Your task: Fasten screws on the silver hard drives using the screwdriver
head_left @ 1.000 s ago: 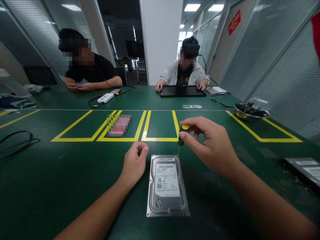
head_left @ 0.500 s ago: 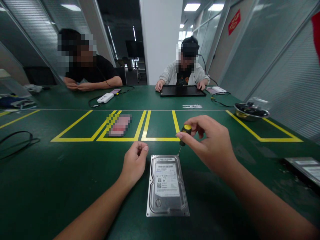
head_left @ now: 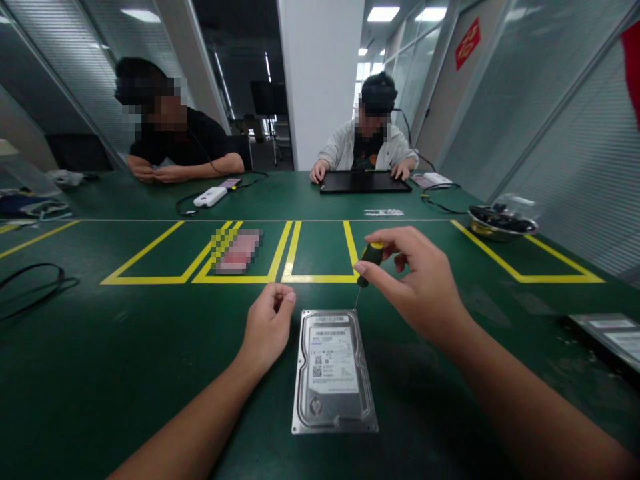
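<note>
A silver hard drive (head_left: 334,407) with a white printed label lies flat on the green table in front of me. My right hand (head_left: 415,273) grips a screwdriver (head_left: 371,255) by its dark green and yellow handle. The thin shaft points down, its tip at the drive's far right corner; whether it sits in a screw is too small to tell. Beside the drive's far left edge rests my left hand (head_left: 270,320), fingers curled closed and thumb against the index finger. Anything inside those curled fingers is hidden.
Another drive (head_left: 607,333) lies at the right edge. A metal bowl (head_left: 503,227) of dark parts stands far right. Yellow tape (head_left: 320,279) marks boxes on the table; a blurred pink item (head_left: 240,252) lies there. A black cable (head_left: 37,287) is left. Two people sit opposite, one touching a black panel (head_left: 365,181).
The screwdriver's handle has tilted and turned slightly in my right fingers, which have shifted a little upward. Its tip remains at the drive's corner. My left hand and the drive hold still.
</note>
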Demonstrator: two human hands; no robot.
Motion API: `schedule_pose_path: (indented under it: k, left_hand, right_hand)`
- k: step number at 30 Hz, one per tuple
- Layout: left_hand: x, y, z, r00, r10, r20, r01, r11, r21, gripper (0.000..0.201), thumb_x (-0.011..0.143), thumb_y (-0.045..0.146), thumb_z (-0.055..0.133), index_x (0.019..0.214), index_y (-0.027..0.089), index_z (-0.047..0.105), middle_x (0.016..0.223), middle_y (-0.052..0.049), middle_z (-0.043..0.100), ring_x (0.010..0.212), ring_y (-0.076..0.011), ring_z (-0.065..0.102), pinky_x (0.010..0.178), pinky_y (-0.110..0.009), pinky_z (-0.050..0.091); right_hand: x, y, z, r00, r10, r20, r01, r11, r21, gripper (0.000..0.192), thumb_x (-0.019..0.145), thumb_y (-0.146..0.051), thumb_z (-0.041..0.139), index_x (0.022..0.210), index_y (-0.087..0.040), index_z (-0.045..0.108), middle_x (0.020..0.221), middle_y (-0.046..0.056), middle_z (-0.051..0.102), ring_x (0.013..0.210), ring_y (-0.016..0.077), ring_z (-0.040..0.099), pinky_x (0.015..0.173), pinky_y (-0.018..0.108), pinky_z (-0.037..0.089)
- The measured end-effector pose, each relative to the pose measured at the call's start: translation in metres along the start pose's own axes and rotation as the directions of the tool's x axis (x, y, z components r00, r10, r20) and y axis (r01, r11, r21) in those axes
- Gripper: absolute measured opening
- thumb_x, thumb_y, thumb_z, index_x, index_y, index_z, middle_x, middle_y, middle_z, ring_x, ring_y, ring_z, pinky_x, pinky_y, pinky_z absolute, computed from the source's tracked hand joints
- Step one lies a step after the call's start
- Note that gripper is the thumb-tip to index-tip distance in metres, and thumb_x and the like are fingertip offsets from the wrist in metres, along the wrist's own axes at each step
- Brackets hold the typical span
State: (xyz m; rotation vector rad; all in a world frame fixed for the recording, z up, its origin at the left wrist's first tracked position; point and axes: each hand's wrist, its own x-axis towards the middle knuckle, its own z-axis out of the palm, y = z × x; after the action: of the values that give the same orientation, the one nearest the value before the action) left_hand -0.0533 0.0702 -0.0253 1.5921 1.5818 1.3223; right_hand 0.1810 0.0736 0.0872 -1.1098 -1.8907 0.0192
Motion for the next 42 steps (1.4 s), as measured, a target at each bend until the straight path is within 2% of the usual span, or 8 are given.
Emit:
schedule_pose_path:
  k: [3,7,13,19,24,30,35,42]
  left_hand:
    - [0.0002,0.0000,0.0001,1.000,0.002,0.004,-0.002,1.000,0.000,0.014,0.092,0.032,0.054,0.088,0.020,0.060,0.079,0.001,0.061,0.075,-0.0168,0.058,0.069,-0.027,0.044]
    - [0.0005,-0.0006,0.0003,1.000,0.015,0.007,-0.015,1.000,0.006,0.015,0.093,0.032,0.053,0.087,0.020,0.059,0.078,0.001,0.060,0.074,-0.0162,0.057,0.068,-0.027,0.043]
    - [0.0007,0.0004,0.0000,1.000,0.005,0.007,-0.005,1.000,0.011,0.015,0.092,0.032,0.054,0.087,0.020,0.059,0.078,0.000,0.060,0.073,-0.0164,0.057,0.067,-0.027,0.043]
    - [-0.0001,0.0013,-0.0004,1.000,-0.001,0.006,0.001,1.000,-0.002,0.014,0.091,0.032,0.054,0.087,0.020,0.060,0.078,0.000,0.061,0.074,-0.0167,0.058,0.068,-0.026,0.043]
    - [-0.0004,0.0014,-0.0003,1.000,0.000,0.008,0.000,1.000,0.003,0.014,0.092,0.032,0.054,0.086,0.020,0.059,0.078,0.001,0.061,0.073,-0.0164,0.057,0.067,-0.026,0.043]
    - [0.0001,0.0015,-0.0002,1.000,-0.004,0.007,0.004,1.000,-0.006,0.015,0.091,0.033,0.054,0.087,0.020,0.060,0.078,0.001,0.061,0.073,-0.0169,0.058,0.067,-0.026,0.043]
    - [0.0005,0.0010,-0.0003,1.000,0.003,0.010,-0.003,1.000,0.013,0.015,0.092,0.033,0.054,0.087,0.020,0.059,0.078,0.001,0.060,0.073,-0.0165,0.057,0.068,-0.026,0.043]
    - [-0.0001,0.0022,-0.0003,1.000,0.007,0.005,-0.007,1.000,0.006,0.014,0.091,0.032,0.054,0.086,0.020,0.060,0.077,0.000,0.061,0.072,-0.0167,0.057,0.066,-0.026,0.042]
  right_hand:
    - [-0.0005,-0.0002,0.0011,1.000,-0.014,-0.021,0.014,1.000,-0.014,0.021,0.082,-0.026,0.067,0.102,-0.020,0.066,0.093,0.004,0.069,0.078,0.0179,0.061,0.067,0.031,0.047]
    - [-0.0021,-0.0027,0.0013,1.000,0.003,-0.002,-0.003,1.000,0.013,0.030,0.083,-0.018,0.060,0.113,-0.018,0.064,0.098,0.004,0.071,0.077,0.0175,0.062,0.064,0.030,0.046]
    - [-0.0012,-0.0012,0.0019,0.996,-0.092,-0.002,0.092,0.996,0.016,0.020,0.082,-0.027,0.069,0.101,-0.020,0.066,0.098,0.005,0.069,0.086,0.0196,0.061,0.070,0.032,0.048]
    - [-0.0023,-0.0034,0.0010,0.997,-0.080,0.021,0.079,0.997,0.010,0.029,0.083,-0.016,0.062,0.112,-0.020,0.064,0.104,0.005,0.071,0.086,0.0195,0.063,0.071,0.033,0.048]
    - [-0.0020,-0.0052,0.0022,0.991,-0.129,0.040,0.128,0.991,0.043,0.021,0.083,-0.023,0.067,0.104,-0.020,0.064,0.100,0.005,0.068,0.090,0.0203,0.061,0.072,0.033,0.048]
    - [-0.0016,-0.0036,0.0026,0.994,-0.105,0.024,0.104,0.994,0.046,0.027,0.084,-0.015,0.058,0.110,-0.018,0.063,0.101,0.005,0.070,0.086,0.0193,0.062,0.073,0.033,0.047]
    - [-0.0017,-0.0025,0.0030,0.994,-0.104,0.035,0.102,0.994,0.039,0.023,0.084,-0.024,0.064,0.107,-0.020,0.065,0.101,0.007,0.067,0.090,0.0213,0.060,0.073,0.034,0.048]
    - [-0.0024,-0.0019,0.0038,0.997,-0.078,0.017,0.077,0.996,0.049,0.030,0.084,-0.017,0.057,0.113,-0.021,0.065,0.107,0.006,0.070,0.090,0.0209,0.062,0.074,0.036,0.049]
